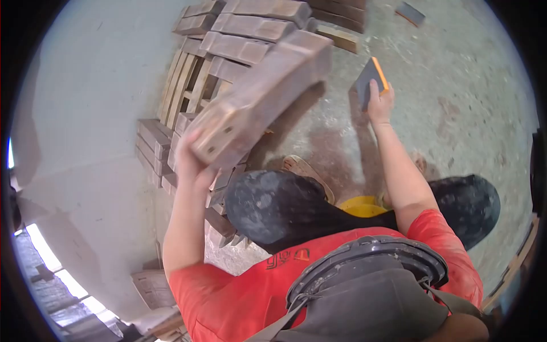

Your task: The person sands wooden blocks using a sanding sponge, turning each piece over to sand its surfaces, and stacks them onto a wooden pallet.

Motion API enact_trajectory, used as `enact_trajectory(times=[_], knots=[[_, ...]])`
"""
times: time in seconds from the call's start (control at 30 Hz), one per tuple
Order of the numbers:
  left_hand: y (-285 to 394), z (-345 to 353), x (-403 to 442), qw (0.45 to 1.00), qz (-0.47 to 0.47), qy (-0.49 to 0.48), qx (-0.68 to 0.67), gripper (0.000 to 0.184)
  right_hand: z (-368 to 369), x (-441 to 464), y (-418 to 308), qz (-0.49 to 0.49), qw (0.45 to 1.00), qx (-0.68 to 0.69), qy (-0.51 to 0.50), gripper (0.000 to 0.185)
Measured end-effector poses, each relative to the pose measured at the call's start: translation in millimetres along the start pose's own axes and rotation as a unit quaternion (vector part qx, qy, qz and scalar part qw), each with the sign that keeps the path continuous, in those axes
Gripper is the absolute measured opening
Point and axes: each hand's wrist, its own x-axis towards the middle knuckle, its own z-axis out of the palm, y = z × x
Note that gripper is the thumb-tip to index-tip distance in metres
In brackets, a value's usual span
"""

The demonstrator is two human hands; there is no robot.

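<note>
Head view, with 12 o'clock at the top edge: the left hand [195, 157], toward 10 o'clock, is clamped on the near end of a long brown block [265, 94], below the two dark holes in its end face. Some of its fingers are hidden, and hand and block are smeared by blur. The block slants, its held end pointing between 7 and 8 o'clock and its far end between 1 and 2. It appears raised over the floor [456, 114]; whether it touches the pile beneath cannot be told.

At 2 o'clock the right hand [380, 105] is closed around the lower end of a flat grey pad [367, 82] with an orange edge, thumb laid on the grey face. Pad and block are well apart.

More blocks lie in a stack [256, 28] near 12 o'clock, with a wooden pallet [183, 85] between 10 and 11 o'clock. A second pad [410, 14] lies on the floor at 1 o'clock, and something yellow [362, 205] shows between the legs at 4 o'clock.

The step in hand looks like positioning the block one-handed while the pad is kept ready. As a judgement, the next move calls for a firm hold on that end, since the far end seems unsupported.
</note>
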Motion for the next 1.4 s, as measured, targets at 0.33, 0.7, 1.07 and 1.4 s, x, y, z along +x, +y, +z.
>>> enact_trajectory(times=[0.33, 0.7, 1.07, 1.4], knots=[[-104.1, 124.3, 113.1, 0.909, -0.013, -0.173, 0.379, 0.05, -14.2, -65.3, 43.4, -0.055, 0.985, -0.136, -0.094, 0.056], [-148.5, 131.4, 153.3, 0.644, 0.42, -0.247, 0.589, 0.076, -8.7, -64.9, -114.5, -0.304, 0.948, 0.02, -0.086, 0.055], [-128.4, 137.5, 140.1, 0.589, 0.406, -0.336, 0.613, 0.07, -14.2, -69.5, -114.8, -0.374, 0.922, -0.052, -0.085, 0.047], [-121.6, 99.9, 114.1, 0.679, 0.307, -0.281, 0.605, 0.092, -10.5, -99.3, -116.4, -0.342, 0.939, 0.021, -0.018, 0.046]])
